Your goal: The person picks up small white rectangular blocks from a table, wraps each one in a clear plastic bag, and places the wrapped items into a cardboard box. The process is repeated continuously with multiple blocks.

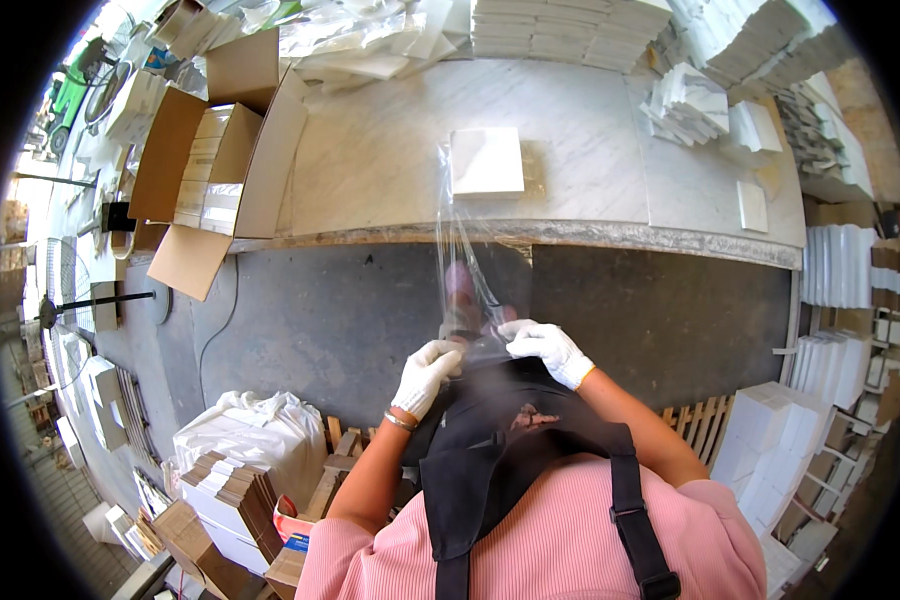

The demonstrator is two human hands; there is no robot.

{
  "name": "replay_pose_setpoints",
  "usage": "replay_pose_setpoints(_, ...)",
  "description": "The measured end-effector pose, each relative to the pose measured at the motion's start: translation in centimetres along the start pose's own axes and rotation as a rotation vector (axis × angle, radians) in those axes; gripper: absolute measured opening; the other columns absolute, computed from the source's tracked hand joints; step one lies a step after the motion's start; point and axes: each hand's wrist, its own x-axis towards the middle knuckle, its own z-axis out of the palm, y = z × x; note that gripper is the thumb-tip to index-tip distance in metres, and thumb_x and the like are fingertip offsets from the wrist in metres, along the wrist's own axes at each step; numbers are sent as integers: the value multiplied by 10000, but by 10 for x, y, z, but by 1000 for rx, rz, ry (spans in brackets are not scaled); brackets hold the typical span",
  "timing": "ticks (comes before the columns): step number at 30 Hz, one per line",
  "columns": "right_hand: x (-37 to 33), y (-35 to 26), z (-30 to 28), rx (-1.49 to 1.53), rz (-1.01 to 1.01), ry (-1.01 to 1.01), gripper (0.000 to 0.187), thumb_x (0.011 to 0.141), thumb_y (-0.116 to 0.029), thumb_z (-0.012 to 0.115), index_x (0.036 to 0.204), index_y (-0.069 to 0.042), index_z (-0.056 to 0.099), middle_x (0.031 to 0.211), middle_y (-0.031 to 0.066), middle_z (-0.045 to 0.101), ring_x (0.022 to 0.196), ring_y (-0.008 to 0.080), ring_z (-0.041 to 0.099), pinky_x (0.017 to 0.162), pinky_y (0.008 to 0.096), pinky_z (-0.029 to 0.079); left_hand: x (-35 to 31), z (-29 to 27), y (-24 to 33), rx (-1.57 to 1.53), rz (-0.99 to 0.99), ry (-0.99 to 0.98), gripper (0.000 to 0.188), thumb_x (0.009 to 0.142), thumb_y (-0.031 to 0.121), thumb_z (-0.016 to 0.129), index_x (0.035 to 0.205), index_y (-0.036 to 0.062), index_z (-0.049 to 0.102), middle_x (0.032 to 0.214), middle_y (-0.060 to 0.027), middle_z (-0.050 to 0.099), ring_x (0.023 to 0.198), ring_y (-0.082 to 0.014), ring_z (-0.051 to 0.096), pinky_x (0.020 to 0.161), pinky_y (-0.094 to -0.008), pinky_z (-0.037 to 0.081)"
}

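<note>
Both my hands wear white gloves and pinch the near edge of a long clear plastic bag [475,265], one hand on each side. My left hand [430,373] is closed on its left corner and my right hand [550,350] on its right, just in front of my black apron. The sheer plastic stretches away from me over the front edge of the marble-topped table [370,150]. At its far end a small stack of white square tiles [486,161] rests on the table, and the plastic appears to be around it. My feet show blurred through the film.
An open cardboard box [215,170] with packed cartons stands at the table's left. Stone pieces [688,105] and a single white tile [752,206] lie on the right. A fan [70,300] stands far left. Wrapped goods [255,440] and white boxes [770,440] flank me.
</note>
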Motion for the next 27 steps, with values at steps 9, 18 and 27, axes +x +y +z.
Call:
replay_pose_setpoints(9,-7,-19,8,323,39,-133,200,887,-180,726,919,14,762,1219,138,723,1088,179,656,1002,319,465,-19,4,15,-715,-143,-25,190,939,33,622,1122,72,591,968,-89,650,759,-163,613,567,-231,439)
replay_pose_setpoints(18,-13,-59,8,439,86,-220,368,824,-167,692,1112,54,754,1132,115,741,883,114,617,793,267,479,-43,16,73,-359,-86,-2,366,978,316,709,1195,37,617,858,-40,620,646,-124,610,548,-217,442)
replay_pose_setpoints(27,1,-98,4,404,36,-264,121,820,-97,727,766,11,721,1136,197,721,1061,253,678,954,353,514,-54,-21,127,-121,-138,-143,225,982,260,699,998,38,672,737,-30,680,488,-73,557,436,-182,371)
